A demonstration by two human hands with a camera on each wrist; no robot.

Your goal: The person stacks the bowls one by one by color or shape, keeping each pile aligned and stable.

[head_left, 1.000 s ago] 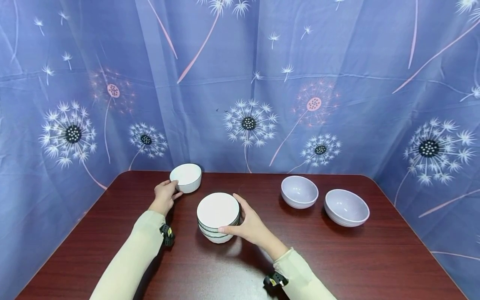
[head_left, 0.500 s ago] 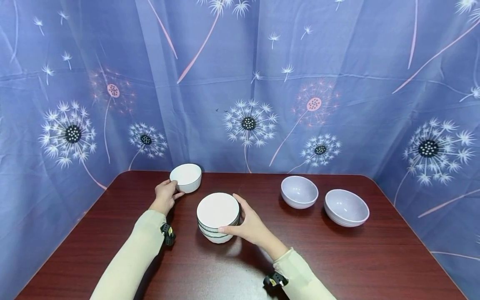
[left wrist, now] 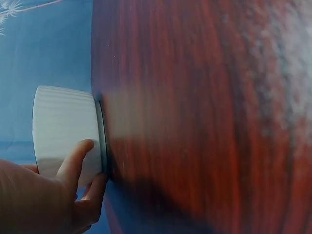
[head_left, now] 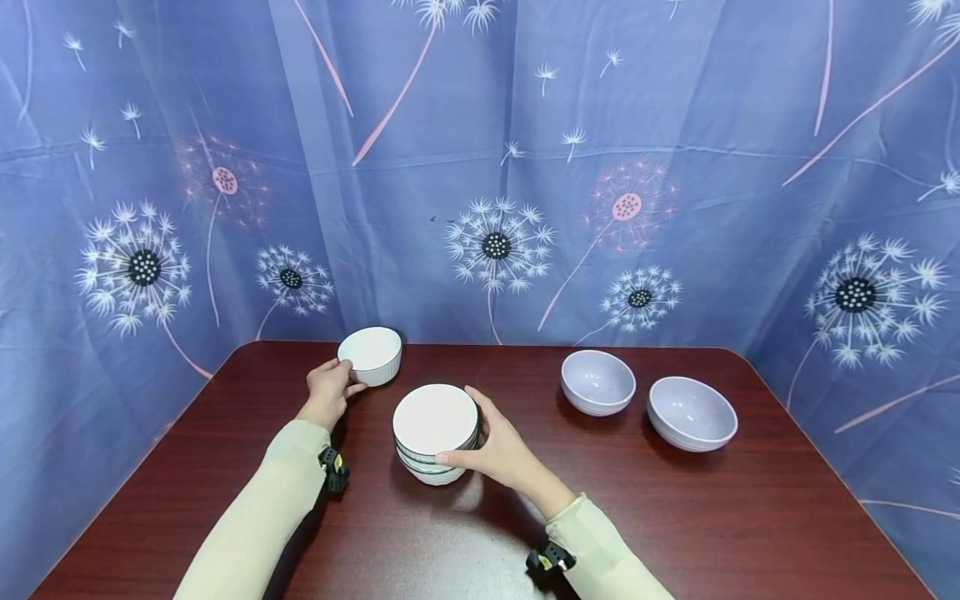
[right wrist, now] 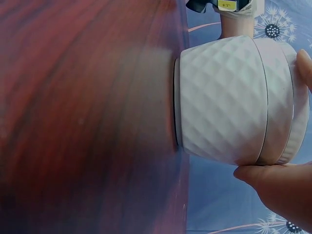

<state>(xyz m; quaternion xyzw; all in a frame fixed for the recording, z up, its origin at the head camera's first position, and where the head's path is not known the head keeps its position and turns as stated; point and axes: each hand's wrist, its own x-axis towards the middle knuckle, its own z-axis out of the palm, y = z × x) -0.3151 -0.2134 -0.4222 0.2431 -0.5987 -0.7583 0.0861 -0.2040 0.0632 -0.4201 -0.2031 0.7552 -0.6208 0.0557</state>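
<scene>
At the back left of the table, my left hand [head_left: 327, 395] holds a white bowl [head_left: 381, 372] by its near left side, thumb at the rim. The left wrist view shows this bowl's fluted wall [left wrist: 66, 124] with fingers [left wrist: 78, 158] against it, low near the base. Closer in, my right hand [head_left: 504, 450] grips a stack of white bowls [head_left: 435, 421] with dark-edged rims, thumb in front and fingers round the right side. In the right wrist view, the lowest bowl [right wrist: 219, 97] has a diamond-patterned wall and stands on the table, while the thumb and fingers hold the upper bowls.
Two pale lilac bowls stand at the right of the table, one further back [head_left: 598, 383] and one nearer the right edge [head_left: 692, 415]. A blue dandelion-print curtain [head_left: 420, 250] hangs behind and beside the dark red wooden table [head_left: 675, 525].
</scene>
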